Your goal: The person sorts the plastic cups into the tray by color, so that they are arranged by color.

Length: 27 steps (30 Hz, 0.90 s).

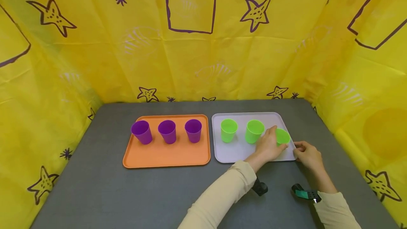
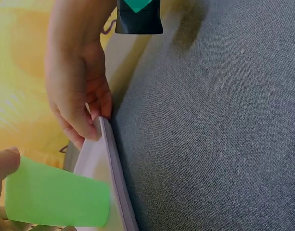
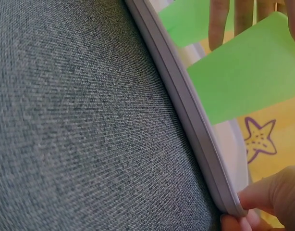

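My left hand [image 1: 268,146] is around the rightmost green cup [image 1: 282,136], thumb on the near side and fingers on the far side. In the left wrist view the cup [image 2: 58,195] shows in profile, with its base at the pale lilac tray [image 2: 119,192]. My right hand [image 1: 308,155] pinches the tray's near right corner between thumb and fingers, which the right wrist view shows close up, the thumb [image 3: 263,195] on the rim. Two more green cups [image 1: 229,130] [image 1: 254,131] stand upright on the lilac tray, left of my left hand.
An orange tray [image 1: 166,156] lies to the left, holding a row of purple cups [image 1: 142,132] [image 1: 167,131] [image 1: 193,130]. Both trays lie on a grey cloth-covered table [image 1: 143,197]. Yellow patterned curtains [image 1: 197,66] enclose its back and sides.
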{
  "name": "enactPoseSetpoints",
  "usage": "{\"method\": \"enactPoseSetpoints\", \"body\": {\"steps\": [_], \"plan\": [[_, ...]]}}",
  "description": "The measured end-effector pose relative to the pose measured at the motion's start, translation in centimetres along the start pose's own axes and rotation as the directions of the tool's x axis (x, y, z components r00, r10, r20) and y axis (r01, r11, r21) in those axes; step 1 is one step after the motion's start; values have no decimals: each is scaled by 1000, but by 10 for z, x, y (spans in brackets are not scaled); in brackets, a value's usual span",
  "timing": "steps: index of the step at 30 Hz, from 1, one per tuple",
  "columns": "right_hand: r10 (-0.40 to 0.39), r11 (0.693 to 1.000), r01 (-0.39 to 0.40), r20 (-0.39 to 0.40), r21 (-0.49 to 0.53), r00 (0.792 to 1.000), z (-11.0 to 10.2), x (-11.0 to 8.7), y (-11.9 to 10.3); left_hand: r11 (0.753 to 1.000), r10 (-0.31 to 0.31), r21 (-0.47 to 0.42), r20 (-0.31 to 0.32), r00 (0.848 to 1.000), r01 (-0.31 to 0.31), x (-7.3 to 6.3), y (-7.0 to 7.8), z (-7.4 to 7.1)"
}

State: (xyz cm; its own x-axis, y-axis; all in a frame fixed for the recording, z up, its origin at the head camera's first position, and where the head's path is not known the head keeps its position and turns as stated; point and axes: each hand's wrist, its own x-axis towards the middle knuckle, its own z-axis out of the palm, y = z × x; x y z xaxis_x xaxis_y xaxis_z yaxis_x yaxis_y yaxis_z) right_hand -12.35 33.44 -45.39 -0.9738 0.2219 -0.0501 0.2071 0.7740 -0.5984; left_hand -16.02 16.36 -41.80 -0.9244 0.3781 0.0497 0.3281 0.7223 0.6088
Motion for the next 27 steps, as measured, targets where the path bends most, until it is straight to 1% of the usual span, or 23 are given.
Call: {"method": "enactPoseSetpoints", "body": {"steps": [3,6,10,14,20,27], "plan": [[1,1000,-1,2,11,1000,2,0,0,1000,-12,-16,3,1000,12,3,-1,1],[-5,1000,5,-4,13,1000,2,1,0,999,-32,-44,-9,999,32,6,0,4],[-15,1000,15,-12,10,1000,1,1,1,992,-76,-103,-29,997,72,9,3,8],[-13,1000,13,-8,17,1000,1,1,1,982,-114,-152,-32,993,108,11,6,10],[-6,1000,6,-13,21,1000,1,1,2,982,-114,-158,-42,993,106,15,7,12],[-12,1000,13,-14,27,1000,2,2,4,985,-122,-132,-51,991,114,20,7,12]]}}
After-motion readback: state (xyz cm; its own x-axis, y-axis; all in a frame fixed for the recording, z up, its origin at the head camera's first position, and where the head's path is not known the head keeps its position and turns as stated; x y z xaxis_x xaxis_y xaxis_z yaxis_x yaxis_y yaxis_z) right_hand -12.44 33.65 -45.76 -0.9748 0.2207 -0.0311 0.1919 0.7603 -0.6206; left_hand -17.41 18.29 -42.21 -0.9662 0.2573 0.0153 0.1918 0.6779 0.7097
